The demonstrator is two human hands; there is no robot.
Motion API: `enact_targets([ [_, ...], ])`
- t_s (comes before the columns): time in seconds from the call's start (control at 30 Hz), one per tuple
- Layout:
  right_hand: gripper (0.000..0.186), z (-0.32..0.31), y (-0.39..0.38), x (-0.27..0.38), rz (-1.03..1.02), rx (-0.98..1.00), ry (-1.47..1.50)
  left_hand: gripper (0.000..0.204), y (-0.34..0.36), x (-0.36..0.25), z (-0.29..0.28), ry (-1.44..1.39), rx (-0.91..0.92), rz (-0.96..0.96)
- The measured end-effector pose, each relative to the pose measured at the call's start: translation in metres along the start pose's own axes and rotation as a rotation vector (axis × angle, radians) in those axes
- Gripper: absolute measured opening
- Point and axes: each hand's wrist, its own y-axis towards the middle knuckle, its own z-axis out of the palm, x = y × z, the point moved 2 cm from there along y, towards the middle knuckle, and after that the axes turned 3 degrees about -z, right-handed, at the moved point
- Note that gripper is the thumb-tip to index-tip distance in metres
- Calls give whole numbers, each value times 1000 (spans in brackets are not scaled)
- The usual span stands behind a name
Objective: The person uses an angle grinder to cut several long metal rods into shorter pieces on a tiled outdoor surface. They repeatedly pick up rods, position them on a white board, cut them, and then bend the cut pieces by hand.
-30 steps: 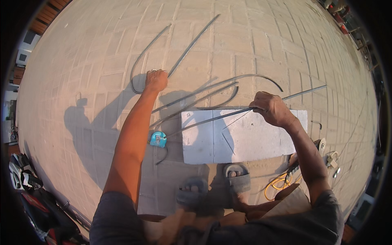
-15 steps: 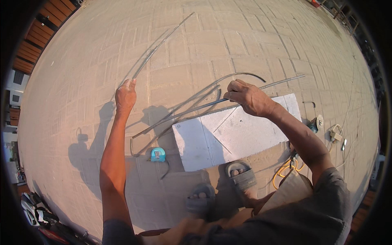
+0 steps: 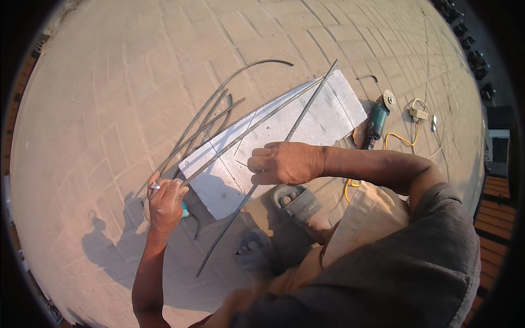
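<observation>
My right hand (image 3: 284, 163) is closed around a straight metal rod (image 3: 314, 98) that runs diagonally from the far side of a white board (image 3: 333, 117) down to the paving near my feet. My left hand (image 3: 164, 201) has its fingers curled at the near end of a thinner rod (image 3: 257, 127) lying across the board. A small white piece shows at its fingertips. A blue tape measure (image 3: 185, 211) lies just under that hand. Several bent rods (image 3: 216, 106) lie on the paving beyond the board's left end.
My feet in grey sandals (image 3: 298, 203) stand at the board's near edge. A green angle grinder (image 3: 376, 123), a yellow cable (image 3: 395, 140) and a power strip (image 3: 420, 113) lie to the right. Brick paving (image 3: 136, 82) surrounds everything.
My left hand has let go of the far curved rod and come down to the board's near left corner. My right hand stayed shut on its rod, which now lies more steeply toward me.
</observation>
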Motion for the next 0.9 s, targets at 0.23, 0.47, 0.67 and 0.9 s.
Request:
enact_targets([
  [0.23,29,41,-64,-23,231,-140,136,27,-29,-23,49,-51,291,-125],
  [0.47,13,71,-79,-58,380,-309,228,29,-11,-17,38,-138,297,-141],
  [0.67,10,93,-73,-52,388,-363,465,30,-15,-51,10,37,404,-78],
  [0.9,9,100,-61,-54,409,-367,361,26,-63,-47,26,332,390,-145],
])
